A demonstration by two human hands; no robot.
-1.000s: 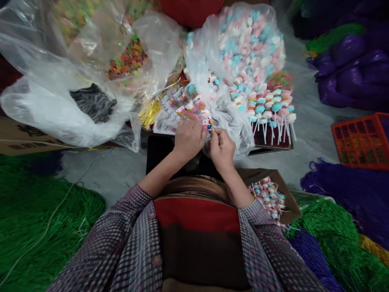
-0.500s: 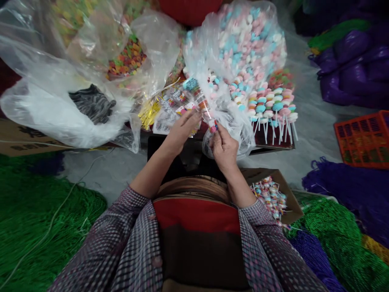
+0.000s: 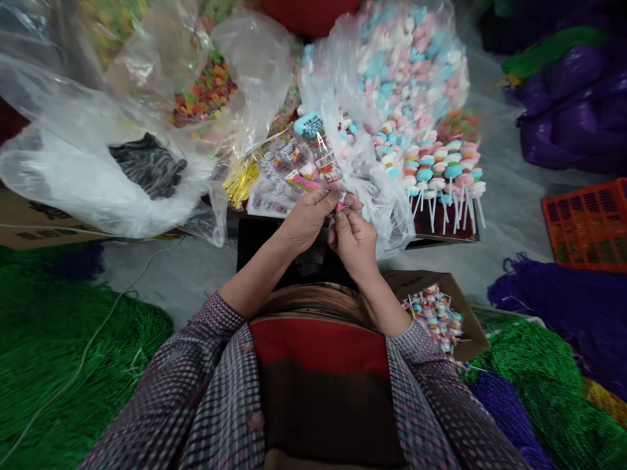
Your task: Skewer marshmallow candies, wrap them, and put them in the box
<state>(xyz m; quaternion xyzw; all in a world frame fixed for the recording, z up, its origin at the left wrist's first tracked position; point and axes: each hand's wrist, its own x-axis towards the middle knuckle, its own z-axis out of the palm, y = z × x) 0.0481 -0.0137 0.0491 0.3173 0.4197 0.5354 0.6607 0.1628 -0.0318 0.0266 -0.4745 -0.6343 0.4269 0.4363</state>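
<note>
Between my hands is a candy skewer in a printed clear wrapper (image 3: 321,147), its blue end pointing up and away from me. My left hand (image 3: 311,215) is closed round the wrapper's lower part, thumb and fingers pinching near its bottom end. My right hand (image 3: 355,235) pinches the gathered bottom end, close against the left fingertips. The stick there is mostly hidden by the fingers. Just left of the skewer lie flat printed wrappers (image 3: 274,189) and a bundle of gold twist ties (image 3: 242,181).
Unwrapped candy skewers (image 3: 441,166) lie at the table's right edge. Behind them is a bag of pastel candies (image 3: 411,59). A bag of ring gummies (image 3: 206,91) stands left. Wrapped skewers fill a cardboard box (image 3: 473,326) at my right. An orange crate (image 3: 585,222) is farther right.
My left hand has slid down along the wrapper to its bottom end and now meets my right hand. The wrapped skewer has turned slightly, showing its printed label.
</note>
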